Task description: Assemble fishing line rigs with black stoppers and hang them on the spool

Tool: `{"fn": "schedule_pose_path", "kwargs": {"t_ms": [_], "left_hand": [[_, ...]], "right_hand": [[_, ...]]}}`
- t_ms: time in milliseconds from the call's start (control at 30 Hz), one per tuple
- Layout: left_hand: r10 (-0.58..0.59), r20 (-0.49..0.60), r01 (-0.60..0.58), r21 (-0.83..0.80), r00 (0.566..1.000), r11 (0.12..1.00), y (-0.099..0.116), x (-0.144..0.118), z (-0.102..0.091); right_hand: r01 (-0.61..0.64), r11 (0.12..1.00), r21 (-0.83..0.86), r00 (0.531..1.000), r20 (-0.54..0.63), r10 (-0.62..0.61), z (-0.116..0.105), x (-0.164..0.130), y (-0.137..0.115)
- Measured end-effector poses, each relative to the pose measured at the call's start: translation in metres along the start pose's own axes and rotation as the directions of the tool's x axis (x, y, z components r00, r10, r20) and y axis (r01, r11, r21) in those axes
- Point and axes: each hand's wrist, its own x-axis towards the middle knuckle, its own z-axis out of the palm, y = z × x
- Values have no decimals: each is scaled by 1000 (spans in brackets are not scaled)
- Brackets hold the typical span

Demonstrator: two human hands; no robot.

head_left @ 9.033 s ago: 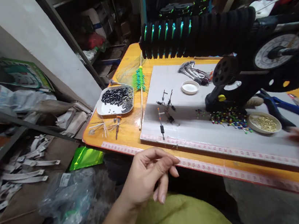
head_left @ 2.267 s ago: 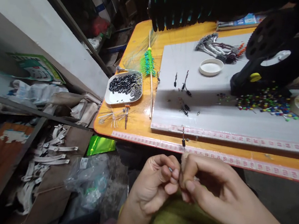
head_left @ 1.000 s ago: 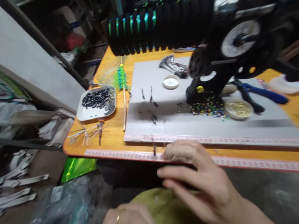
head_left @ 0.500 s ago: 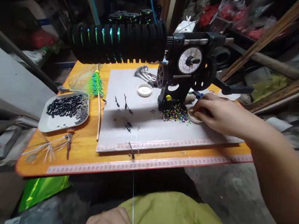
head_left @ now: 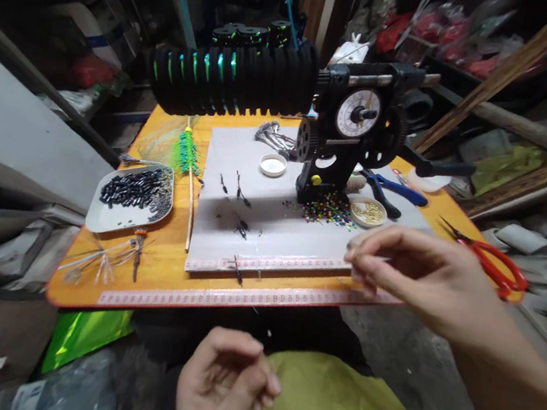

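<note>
My right hand is above the front right of the white board, its thumb and fingertips pinched together; anything between them is too small to make out. Behind it stands a small white dish with tiny gold-coloured pieces. A heap of multicoloured beads lies beside the dish. Low over my lap, my left hand has its fingers curled in and thumb near the fingertips; what it holds, if anything, cannot be made out. Short black pieces with thin lines lie on the board.
A black hand-cranked winder with a dial and ridged spool stands at the back. Blue-handled pliers and red-handled scissors lie right. A tray of black parts sits left. Measuring tapes run along the front edges.
My right hand has drawn back from the gold-piece dish towards me, pinched. My left hand has risen and turned, showing its curled fingers. The view has shifted slightly, showing the pliers and scissors.
</note>
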Motion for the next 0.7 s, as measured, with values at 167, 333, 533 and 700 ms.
{"fn": "schedule_pose_path", "kwargs": {"t_ms": [167,333,533,700], "left_hand": [[-8,90,17,-96,996,995,-9,13,3],[25,160,6,-188,987,982,-15,17,-2],[26,198,24,-243,980,970,-14,15,-3],[41,203,12,-254,978,967,-17,15,-5]], "right_hand": [[-164,957,241,973,198,117,47,-24,2],[-169,939,300,961,260,90,75,-34,6],[-114,977,181,956,288,58,80,-37,7],[-27,999,45,966,257,15,78,-37,5]]}}
